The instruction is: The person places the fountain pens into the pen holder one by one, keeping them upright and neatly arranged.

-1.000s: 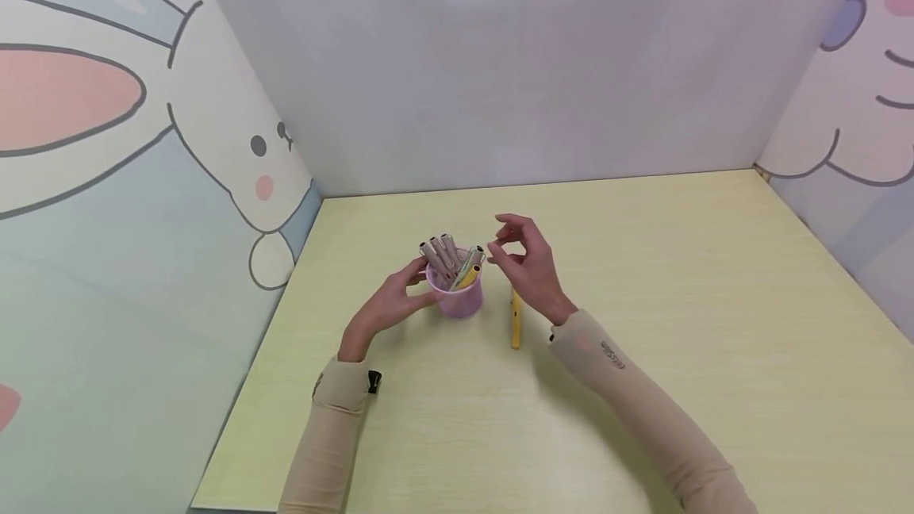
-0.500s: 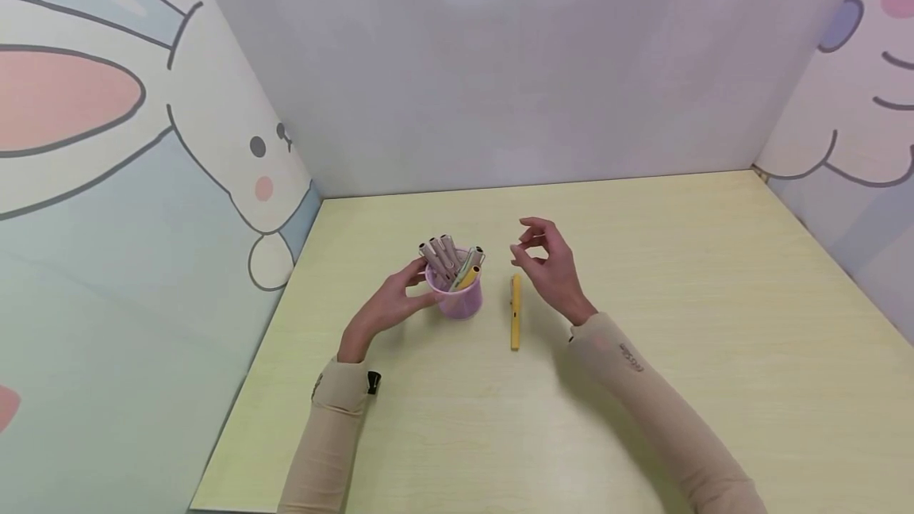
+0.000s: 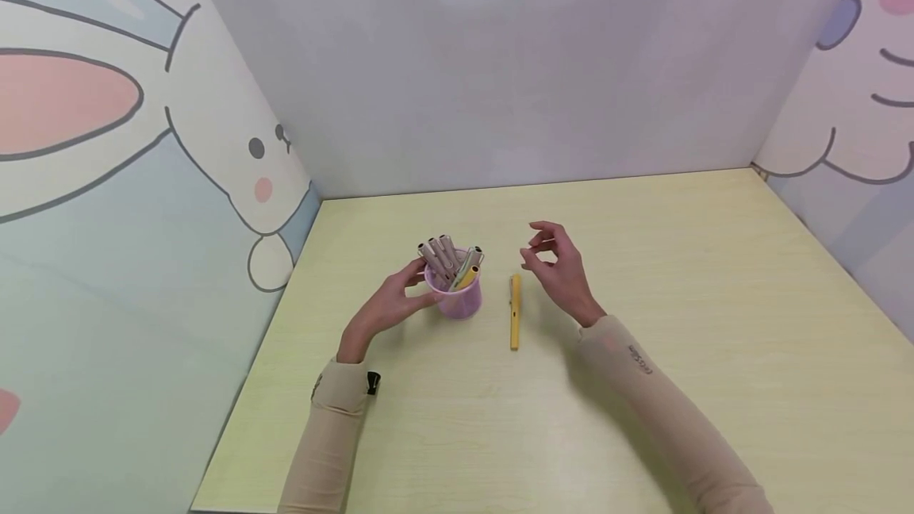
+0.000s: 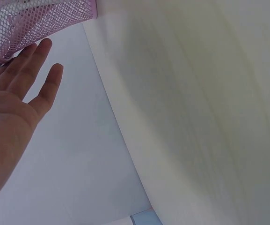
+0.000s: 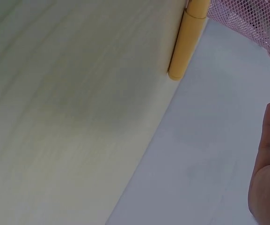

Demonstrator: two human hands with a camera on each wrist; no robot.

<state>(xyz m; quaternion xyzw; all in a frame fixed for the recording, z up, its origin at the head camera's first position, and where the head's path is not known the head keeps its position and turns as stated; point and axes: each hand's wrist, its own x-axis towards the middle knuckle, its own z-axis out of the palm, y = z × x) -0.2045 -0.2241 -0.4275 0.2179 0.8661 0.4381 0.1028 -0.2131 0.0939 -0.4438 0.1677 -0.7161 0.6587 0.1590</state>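
Observation:
A pink mesh pen cup [image 3: 460, 306] stands upright on the table, holding several grey pens [image 3: 435, 252], a light green pen and a yellow one [image 3: 467, 278]. My left hand [image 3: 393, 300] holds the cup from its left, thumb on the near side and fingers on the far side; in the left wrist view, fingers [image 4: 25, 70] lie against the mesh. To the cup's right, another yellow pen [image 3: 515, 314] lies on the tabletop, pointing away from me. Just right of that pen, my right hand [image 3: 560, 272] hovers with loosely bent fingers and nothing in them.
The pale wooden table [image 3: 443, 435] meets a grey-white back wall [image 3: 528, 70]. Side panels with cartoon rabbit drawings [image 3: 236, 141] stand left and right. A small black clip [image 3: 373, 382] sits by the left sleeve cuff.
My right hand has moved right, away from the cup, uncovering the far end of the yellow pen on the table. My left hand and the cup have stayed in place.

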